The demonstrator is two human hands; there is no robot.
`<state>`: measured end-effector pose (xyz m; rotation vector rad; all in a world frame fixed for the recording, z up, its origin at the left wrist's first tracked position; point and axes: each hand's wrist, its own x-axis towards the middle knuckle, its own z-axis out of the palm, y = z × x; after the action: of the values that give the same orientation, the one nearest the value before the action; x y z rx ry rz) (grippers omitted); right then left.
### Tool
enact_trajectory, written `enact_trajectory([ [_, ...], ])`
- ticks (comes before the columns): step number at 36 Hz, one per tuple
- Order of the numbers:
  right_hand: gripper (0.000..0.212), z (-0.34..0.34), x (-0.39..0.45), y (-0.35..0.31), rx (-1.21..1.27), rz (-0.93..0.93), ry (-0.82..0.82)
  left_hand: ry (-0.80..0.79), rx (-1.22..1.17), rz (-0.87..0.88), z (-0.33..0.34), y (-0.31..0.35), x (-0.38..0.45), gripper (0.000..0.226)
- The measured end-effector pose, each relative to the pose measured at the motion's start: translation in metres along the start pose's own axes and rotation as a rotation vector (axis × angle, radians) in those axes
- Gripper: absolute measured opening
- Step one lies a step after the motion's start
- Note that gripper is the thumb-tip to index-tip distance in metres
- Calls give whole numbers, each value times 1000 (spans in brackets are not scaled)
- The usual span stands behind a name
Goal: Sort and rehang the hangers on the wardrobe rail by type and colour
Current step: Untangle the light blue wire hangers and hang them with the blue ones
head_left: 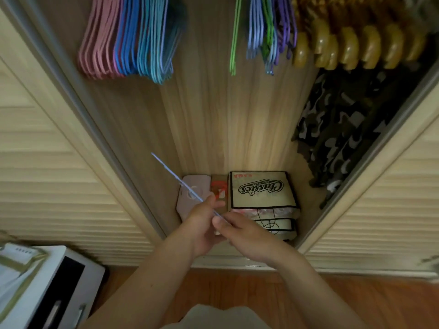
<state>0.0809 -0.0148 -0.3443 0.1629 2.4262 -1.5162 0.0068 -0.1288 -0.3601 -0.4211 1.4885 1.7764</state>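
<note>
Head view: a person stands at an open wardrobe, both hands low over its floor.
Hanger: a thin pale-blue wire hanger (177, 178) is seen edge-on, slanting up and to the left from the hands, well below the hanging groups, probably lifted off for sorting.
Left hand: the left hand (202, 224) curls round the hanger's near end, thumb on top, which steadies it.
Right hand: the right hand (247, 236) pinches the same end just beside the left, fingertips on the wire; likely a change of grip.
Sorted group: pink, blue and teal hangers (128, 39) hang bunched by colour at upper left, the likely home for this one.
Unsorted group: a green hanger (234, 43) hangs alone, beside mixed blue, green and purple hangers (273, 34); sorting looks unfinished.
Wooden hangers: wooden hangers (351, 46) fill the right, kept together by type.
Wardrobe floor: a printed bag (261, 189) and a pink board (190, 195) lie below the hands.
</note>
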Motion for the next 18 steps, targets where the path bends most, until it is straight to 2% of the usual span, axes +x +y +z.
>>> enact_trajectory([
  [4, 44, -2, -4, 10, 13, -17, 122, -51, 114, 54, 12, -3, -5, 45],
  [8, 42, 2, -2, 15, 202, 50, 266, -26, 162, 194, 17, 3, -19, 29],
  [14, 34, -6, 10, -4, 375, -6, 370, 256, 301, 680, -11, 50, -36, 17],
  [18, 28, -24, 30, -45, 429, -124, 426, 393, 431, 1008, -41, 119, -66, 27],
])
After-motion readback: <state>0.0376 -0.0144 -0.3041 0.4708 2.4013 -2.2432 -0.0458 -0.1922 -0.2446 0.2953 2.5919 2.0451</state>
